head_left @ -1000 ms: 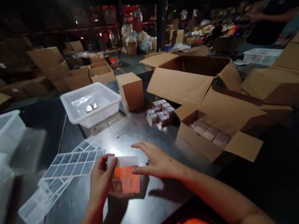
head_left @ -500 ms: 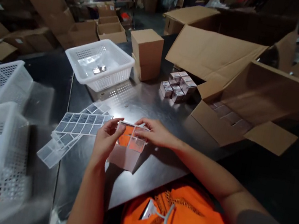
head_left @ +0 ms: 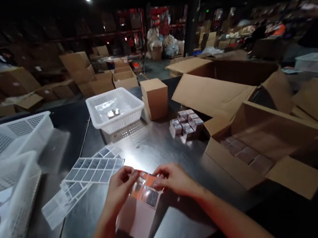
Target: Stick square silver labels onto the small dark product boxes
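My left hand (head_left: pixel 121 188) pinches the left edge of a small sticker sheet (head_left: pixel 137 191) with clear, shiny squares that show orange. My right hand (head_left: pixel 175 182) has its thumb and fingers closed on the upper right of the same sheet; its fingertips partly hide what they grip. One dark grey square sits at the sheet's right side, and a plain pale panel (head_left: pixel 137 218) extends below towards me. Left of my left hand, several sheets with dark squares (head_left: pixel 95 168) lie overlapping on the metal table (head_left: pixel 89 215).
A white basket (head_left: pixel 111 124) holding small silvery items stands beyond the sheets. Near it are a brown carton (head_left: pixel 157 100) and a stack of small shrink-wrapped boxes (head_left: pixel 187 124). An open carton (head_left: pixel 237 161) with more boxes is at right; perforated white crates (head_left: pixel 22 189) are at left.
The camera view has tilted up, so the table and hands appear lower. Both hands still hold the sheet; a dark square now shows at its right side, where it looked clear orange before.
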`<state>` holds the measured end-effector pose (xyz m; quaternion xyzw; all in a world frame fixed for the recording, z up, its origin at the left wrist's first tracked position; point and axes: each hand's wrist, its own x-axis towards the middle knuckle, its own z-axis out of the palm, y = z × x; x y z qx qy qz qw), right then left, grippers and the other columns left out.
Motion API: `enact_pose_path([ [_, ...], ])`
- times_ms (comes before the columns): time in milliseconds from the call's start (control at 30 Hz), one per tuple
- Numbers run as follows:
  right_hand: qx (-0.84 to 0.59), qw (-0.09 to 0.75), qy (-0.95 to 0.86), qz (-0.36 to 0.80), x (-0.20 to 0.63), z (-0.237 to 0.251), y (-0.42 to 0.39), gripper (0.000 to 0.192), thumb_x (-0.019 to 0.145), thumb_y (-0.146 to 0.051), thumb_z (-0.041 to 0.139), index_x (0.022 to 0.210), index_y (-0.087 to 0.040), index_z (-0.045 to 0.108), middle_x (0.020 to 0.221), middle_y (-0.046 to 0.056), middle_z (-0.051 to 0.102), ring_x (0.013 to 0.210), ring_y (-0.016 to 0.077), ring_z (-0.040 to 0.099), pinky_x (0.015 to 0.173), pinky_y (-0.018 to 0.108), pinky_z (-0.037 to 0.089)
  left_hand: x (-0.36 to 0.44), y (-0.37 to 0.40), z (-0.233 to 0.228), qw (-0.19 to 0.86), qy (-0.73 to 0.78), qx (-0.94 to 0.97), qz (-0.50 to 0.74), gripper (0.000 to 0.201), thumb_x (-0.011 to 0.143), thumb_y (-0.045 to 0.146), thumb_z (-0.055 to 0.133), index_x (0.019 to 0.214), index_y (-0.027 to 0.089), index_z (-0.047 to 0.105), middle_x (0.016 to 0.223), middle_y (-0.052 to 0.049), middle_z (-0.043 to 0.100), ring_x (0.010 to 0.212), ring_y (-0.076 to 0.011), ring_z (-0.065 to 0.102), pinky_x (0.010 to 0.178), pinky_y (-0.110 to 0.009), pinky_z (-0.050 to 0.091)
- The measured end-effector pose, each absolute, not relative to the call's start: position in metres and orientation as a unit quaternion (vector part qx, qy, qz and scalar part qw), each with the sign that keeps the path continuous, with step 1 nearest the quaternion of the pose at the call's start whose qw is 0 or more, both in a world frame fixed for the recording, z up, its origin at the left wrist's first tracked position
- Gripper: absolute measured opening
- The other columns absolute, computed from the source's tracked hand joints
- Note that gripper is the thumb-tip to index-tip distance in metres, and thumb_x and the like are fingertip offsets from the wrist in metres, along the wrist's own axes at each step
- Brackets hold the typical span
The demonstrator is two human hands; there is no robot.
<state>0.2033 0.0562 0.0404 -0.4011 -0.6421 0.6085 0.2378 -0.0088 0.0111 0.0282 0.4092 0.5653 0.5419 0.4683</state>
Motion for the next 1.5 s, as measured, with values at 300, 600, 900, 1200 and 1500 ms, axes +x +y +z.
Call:
enact_pose_path([
  [300,-0.390,0.226,-0.657,0.604,0.217,0.038,0.066,0.033,0.069,-0.023,0.073,0.100,-0.013,0.080,0.066,-0.001,0.069,0.060,0.0119,0.062,0.056,0.021,0.046,-0.010,0.013,0.026,0.469,0.577,0.405,0.532,0.065,0.047,0.070,0.092,0.072,0.017,0.063,0.061,0.004,0.056,0.049,-0.0064,0.039,0.045,-0.020,0.030],
  [600,-0.388,0.204,-0.683,0.584,0.219,0.034,0.066,0.024,0.074,-0.021,0.072,0.094,-0.013,0.081,0.069,0.001,0.071,0.060,0.0124,0.061,0.057,0.022,0.045,-0.009,0.015,0.022,0.490,0.571,0.408,0.516,0.062,0.047,0.066,0.093,0.069,0.018,0.061,0.060,0.004,0.052,0.055,-0.0090,0.043,0.050,-0.020,0.032],
  [900,-0.399,0.281,-0.764,0.423,0.209,0.046,0.059,0.045,0.075,-0.036,0.087,0.116,-0.017,0.079,0.109,0.010,0.077,0.098,0.0239,0.070,0.084,0.032,0.054,-0.010,0.015,0.004,0.479,0.543,0.480,0.495,0.051,0.068,0.064,0.086,0.072,0.018,0.063,0.070,0.000,0.059,0.068,-0.0142,0.055,0.064,-0.024,0.046],
  [1200,-0.369,0.250,-0.860,0.250,0.174,0.042,0.049,0.026,0.092,-0.017,0.072,0.116,-0.022,0.079,0.102,0.008,0.077,0.096,0.0229,0.071,0.085,0.031,0.053,0.003,0.015,0.015,0.512,0.534,0.437,0.512,0.055,0.055,0.065,0.092,0.070,0.017,0.069,0.070,-0.002,0.065,0.068,-0.0155,0.060,0.066,-0.025,0.049],
  [1500,-0.339,0.315,-0.883,0.070,0.171,0.023,0.040,0.021,0.096,-0.025,0.069,0.116,-0.021,0.073,0.102,0.007,0.076,0.093,0.0209,0.068,0.077,0.029,0.051,-0.002,0.010,0.025,0.491,0.570,0.437,0.494,0.053,0.059,0.069,0.086,0.076,0.019,0.075,0.072,-0.003,0.068,0.072,-0.0204,0.062,0.068,-0.029,0.051],
])
